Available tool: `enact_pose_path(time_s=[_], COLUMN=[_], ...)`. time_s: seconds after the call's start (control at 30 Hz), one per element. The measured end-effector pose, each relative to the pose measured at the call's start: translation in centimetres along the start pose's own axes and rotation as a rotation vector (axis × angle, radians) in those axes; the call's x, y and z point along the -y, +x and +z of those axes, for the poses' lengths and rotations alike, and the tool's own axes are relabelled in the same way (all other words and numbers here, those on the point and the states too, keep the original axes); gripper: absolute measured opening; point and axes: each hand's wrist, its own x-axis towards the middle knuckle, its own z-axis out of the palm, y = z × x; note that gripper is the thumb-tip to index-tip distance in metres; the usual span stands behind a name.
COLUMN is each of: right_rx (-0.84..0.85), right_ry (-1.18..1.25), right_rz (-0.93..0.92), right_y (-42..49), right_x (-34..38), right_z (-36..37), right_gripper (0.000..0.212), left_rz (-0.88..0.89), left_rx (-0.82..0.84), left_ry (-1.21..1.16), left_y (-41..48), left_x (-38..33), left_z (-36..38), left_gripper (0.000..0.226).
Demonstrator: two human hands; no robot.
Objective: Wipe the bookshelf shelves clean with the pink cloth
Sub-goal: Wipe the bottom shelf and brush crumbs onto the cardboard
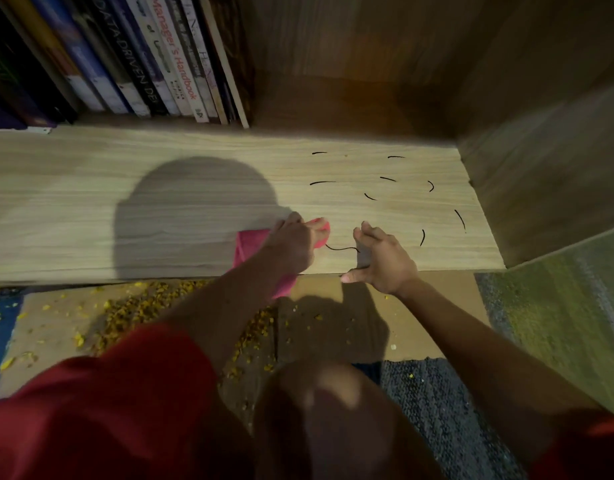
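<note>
- A person kneeling at a bookshelf presses a pink cloth (247,249) against the pale wood-grain shelf (73,188). The left hand (291,245) is curled round the bunched fabric near the shelf's front edge.
- The cloth lies on the board under that hand. One end pokes out past the fingers and the other trails over the front edge toward the floor.
- The right hand (385,261) holds nothing. Its fingers are spread and loosely bent, the fingertips appear to touch the board, and the thumb lies along the front edge.
- A black squiggle (343,250) runs on the board between the two hands, starting just beside the cloth's tip.
- Short curved black strokes (322,182) are scattered over the right part of the shelf, up to the darker side panel (540,168).
- A row of books (153,57) stands upright at the back left, spines facing out, well apart from the hands.
- A rounded shadow (194,216) falls across the middle of the board, left of the cloth.
- Yellow crumbs (132,306) litter the brown floor (52,327) below the shelf, with a grey carpet (447,403) to the right.
- A red sleeve (108,410) and a bare knee (329,410), blurred, fill the foreground.
</note>
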Motion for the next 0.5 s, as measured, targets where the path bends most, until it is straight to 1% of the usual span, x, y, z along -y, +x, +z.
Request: enact_pose_path(time_s=[0.07, 0.1, 0.13, 0.2, 0.23, 0.27, 0.3, 0.37, 0.43, 0.5], right_rx=[-0.004, -0.013, -0.014, -0.016, -0.007, 0.001, 0.010, 0.034, 0.052, 0.057], right_ry=[-0.047, -0.057, -0.064, -0.083, -0.100, -0.115, -0.123, -0.118, -0.083, -0.070], right_rz=[-0.024, -0.028, -0.044, -0.072, -0.094, -0.104, -0.103, -0.083, -0.062, -0.053], right_y=[-0.3, -0.4, -0.4, -0.6, -0.7, -0.6, -0.4, -0.1, 0.0, -0.2], right_x=[0.2, 0.3, 0.2, 0.0, -0.1, -0.2, -0.2, -0.1, 0.1, 0.2], right_z=[-0.3, -0.3, -0.5, -0.4, -0.4, -0.4, -0.5, -0.7, -0.7, -0.7], right_gripper=[0.098, 0.097, 0.096, 0.095, 0.094, 0.093, 0.091, 0.093, 0.095, 0.096], left_rz=[-0.104, -0.079, -0.017, 0.145, 0.171, 0.149, 0.111, 0.059, 0.082, 0.105], left_rx=[0.008, 0.010, 0.012, 0.078, 0.140, 0.190, 0.227, 0.219, 0.173, 0.183], left_ry=[0.032, 0.068, 0.087, 0.155, 0.204, 0.218, 0.201, 0.155, 0.154, 0.090], left_y=[0.1, -0.2, -0.6, -0.8, -0.8, -0.4, 0.1, 0.5, 0.4, 0.2], left_x=[-0.8, -0.9, -1.1, -0.8, -0.4, 0.0, 0.2, -0.2, -0.6, -0.5], left_z=[-0.4, -0.7, -0.8, -0.7, -0.9, -1.1, -1.5, -2.0, -1.9, -1.6], left_gripper=[0.051, 0.046, 0.043, 0.043, 0.043, 0.043, 0.043, 0.040, 0.033, 0.030])
